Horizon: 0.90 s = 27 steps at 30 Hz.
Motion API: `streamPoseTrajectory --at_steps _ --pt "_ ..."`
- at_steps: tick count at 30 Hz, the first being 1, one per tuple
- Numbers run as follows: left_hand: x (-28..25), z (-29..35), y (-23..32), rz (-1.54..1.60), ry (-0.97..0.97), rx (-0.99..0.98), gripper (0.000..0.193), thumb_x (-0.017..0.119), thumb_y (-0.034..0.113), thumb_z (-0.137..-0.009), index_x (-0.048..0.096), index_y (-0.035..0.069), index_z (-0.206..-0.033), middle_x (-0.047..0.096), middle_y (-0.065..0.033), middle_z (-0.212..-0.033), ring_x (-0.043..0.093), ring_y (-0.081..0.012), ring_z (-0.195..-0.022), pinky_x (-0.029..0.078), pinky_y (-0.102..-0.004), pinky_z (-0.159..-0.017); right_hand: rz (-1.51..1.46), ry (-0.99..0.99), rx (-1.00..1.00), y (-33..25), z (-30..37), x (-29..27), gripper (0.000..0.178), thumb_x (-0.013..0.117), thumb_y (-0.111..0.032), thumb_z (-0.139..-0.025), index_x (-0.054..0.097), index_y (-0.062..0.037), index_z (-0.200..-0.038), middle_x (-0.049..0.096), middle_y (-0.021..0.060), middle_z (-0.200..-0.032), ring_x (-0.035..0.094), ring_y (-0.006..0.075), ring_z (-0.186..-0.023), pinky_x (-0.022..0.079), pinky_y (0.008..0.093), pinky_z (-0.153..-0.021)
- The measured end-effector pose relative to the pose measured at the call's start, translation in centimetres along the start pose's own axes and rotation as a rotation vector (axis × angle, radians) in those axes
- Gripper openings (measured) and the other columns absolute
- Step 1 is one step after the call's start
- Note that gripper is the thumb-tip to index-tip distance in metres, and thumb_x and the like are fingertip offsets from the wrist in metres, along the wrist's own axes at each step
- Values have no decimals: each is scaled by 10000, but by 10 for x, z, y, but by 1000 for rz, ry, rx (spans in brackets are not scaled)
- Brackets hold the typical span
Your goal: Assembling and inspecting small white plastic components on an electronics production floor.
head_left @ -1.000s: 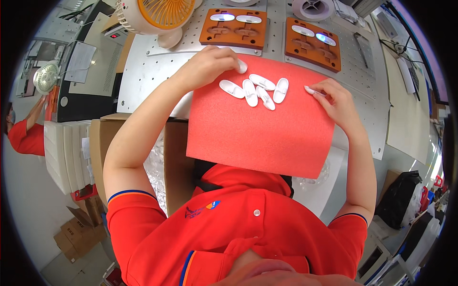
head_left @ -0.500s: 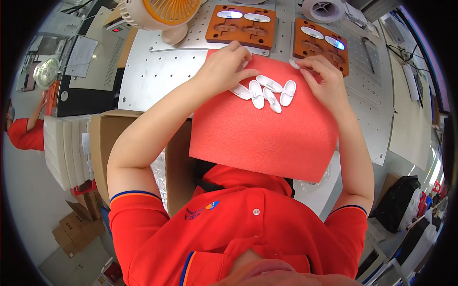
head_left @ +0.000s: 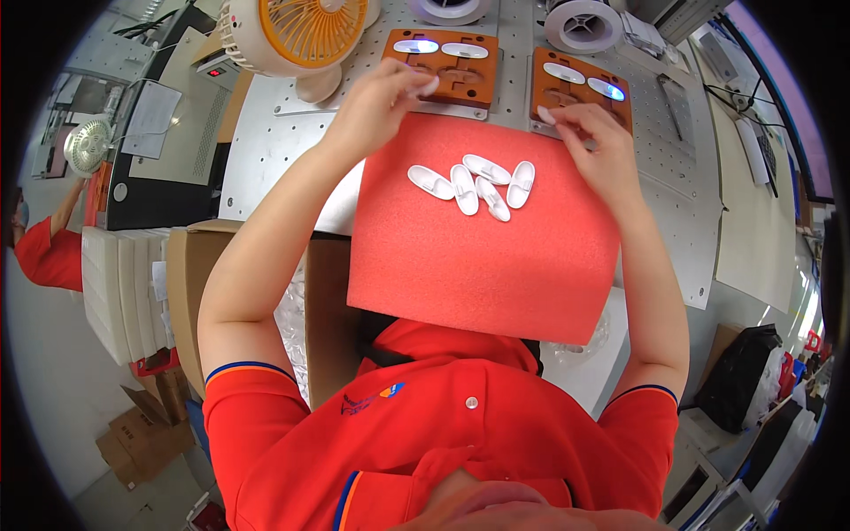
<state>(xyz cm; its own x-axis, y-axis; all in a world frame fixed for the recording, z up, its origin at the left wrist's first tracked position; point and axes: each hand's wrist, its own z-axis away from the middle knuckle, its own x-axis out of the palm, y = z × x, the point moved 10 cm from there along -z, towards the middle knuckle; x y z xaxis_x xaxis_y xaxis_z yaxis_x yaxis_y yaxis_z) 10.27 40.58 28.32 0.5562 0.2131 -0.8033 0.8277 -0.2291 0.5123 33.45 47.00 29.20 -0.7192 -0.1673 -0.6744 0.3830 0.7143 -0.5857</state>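
Several white oval plastic pieces [head_left: 464, 189] with small raised clips lie in a loose group on the red foam sheet [head_left: 482, 274]. My left hand [head_left: 376, 104] is closed, pinching a white oval piece [head_left: 429, 86] at the front left of the left orange-brown fixture block [head_left: 483, 91]. My right hand [head_left: 598, 146] pinches another white oval piece [head_left: 546, 116] by the front edge of the right orange-brown fixture block [head_left: 613, 107]. Each block carries two white ovals in its far slots, and its near recesses are partly covered by my hands.
A cream-and-orange desk fan [head_left: 301, 44] stands at the far left of the perforated metal table [head_left: 257, 159]. Two white spools [head_left: 583, 25] sit behind the blocks. An open cardboard box [head_left: 332, 310] is at my left. Farther left, a person in red [head_left: 51, 252] is partly visible.
My left hand has moved away from the white pieces on the foam, forward and left to the left block. My right hand keeps its piece near the right block, and the view has shifted slightly.
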Motion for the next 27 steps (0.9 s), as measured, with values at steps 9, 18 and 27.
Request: streamPoseTrajectory --at_steps 9,18,27 --pt "22 -8 -19 -511 137 161 349 516 -14 -798 643 84 -1108 601 -87 -1078 590 -299 -962 488 -395 -836 775 85 -112 21 -13 15 207 623 -124 -853 694 -200 -1032 673 -57 -1019 599 158 -972 462 330 -874" --pt "-20 12 25 -161 217 223 461 534 -90 -751 596 82 -1174 604 -120 -1073 582 -329 -991 471 -413 -875 424 -62 -381 -33 23 15 358 627 12 -749 670 -146 -1068 628 3 -1166 577 226 -1075 455 365 -937" --pt "31 71 60 83 -296 195 171 638 77 -838 606 56 -1005 577 -87 -1010 577 -285 -952 475 -375 -841 81 -321 -437 -48 54 31 262 660 16 -745 661 -95 -983 612 61 -1031 599 234 -988 519 342 -800"
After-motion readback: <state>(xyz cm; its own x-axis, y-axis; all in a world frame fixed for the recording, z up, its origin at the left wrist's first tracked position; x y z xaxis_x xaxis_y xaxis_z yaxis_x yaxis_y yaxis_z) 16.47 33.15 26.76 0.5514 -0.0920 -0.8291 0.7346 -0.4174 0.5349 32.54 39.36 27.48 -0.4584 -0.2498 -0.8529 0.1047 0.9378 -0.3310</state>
